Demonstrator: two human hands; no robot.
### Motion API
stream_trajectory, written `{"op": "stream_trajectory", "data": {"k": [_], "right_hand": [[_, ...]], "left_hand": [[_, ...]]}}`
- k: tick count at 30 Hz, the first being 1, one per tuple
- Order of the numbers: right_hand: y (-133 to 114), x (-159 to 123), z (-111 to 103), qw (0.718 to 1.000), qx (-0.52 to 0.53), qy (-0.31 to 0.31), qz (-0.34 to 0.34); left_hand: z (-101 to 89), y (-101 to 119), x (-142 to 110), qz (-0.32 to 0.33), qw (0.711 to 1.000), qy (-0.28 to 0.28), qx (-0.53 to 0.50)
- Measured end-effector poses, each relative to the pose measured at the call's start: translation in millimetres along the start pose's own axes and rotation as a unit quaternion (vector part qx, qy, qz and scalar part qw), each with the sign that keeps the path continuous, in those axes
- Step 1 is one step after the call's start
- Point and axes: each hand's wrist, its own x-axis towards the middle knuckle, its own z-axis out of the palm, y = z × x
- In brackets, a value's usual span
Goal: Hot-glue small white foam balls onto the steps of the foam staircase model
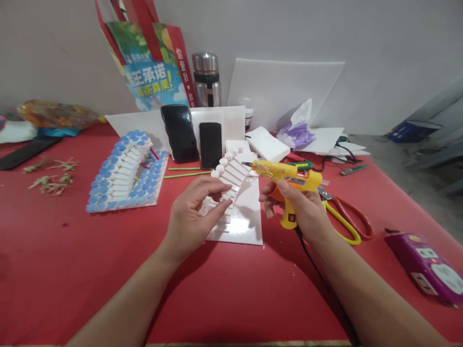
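My head-worn camera looks forward and down, close over the red table (54, 270); my forearms enter from the bottom edge.

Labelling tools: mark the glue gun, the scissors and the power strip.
glue gun (289, 177), head view, on its yellow barrel.
scissors (347, 226), head view, on a handle loop.
power strip (427, 265), head view, on its purple top.

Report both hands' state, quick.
Left hand: closed, holding the white foam staircase.
Right hand: closed, its grip around the yellow glue gun.

Pale wall (379, 43), red table (72, 270), grey floor (408, 164)
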Motion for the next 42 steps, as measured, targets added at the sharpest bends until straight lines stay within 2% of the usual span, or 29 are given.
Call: {"op": "stream_trajectory", "data": {"k": [3, 5, 7, 11, 14, 23, 42], "right_hand": [[0.3, 0.2, -0.4, 1.000, 0.002, -0.006, 0.002], [-0.3, -0.2, 0.0, 1.000, -0.003, -0.011, 0.004], [-1.6, -1.1, 0.6, 1.000, -0.014, -0.023, 0.003], [-5.1, -5.2, 2.2, 0.997, -0.049, -0.064, -0.007], [-7.1, -8.8, 4.0, 0.994, -0.074, -0.082, 0.005], [-5.7, -10.8, 10.2, 0.991, -0.079, -0.104, 0.017], [-5.5, -10.5, 12.7, 0.991, -0.079, -0.097, 0.039]], "left_hand": [[1.3, -1.7, 1.9, -0.105, 0.988, 0.044, -0.106], [1.5, -2.5, 4.2, -0.195, 0.956, 0.067, -0.209], [1.1, -2.5, 6.8, -0.254, 0.916, 0.072, -0.302], [0.1, -0.6, 11.1, -0.313, 0.857, 0.069, -0.403], [0.0, 0.5, 12.7, -0.341, 0.835, 0.077, -0.425], [1.9, -2.9, 11.3, -0.350, 0.819, 0.056, -0.452], [1.8, -0.9, 11.7, -0.362, 0.803, 0.055, -0.470]]}}
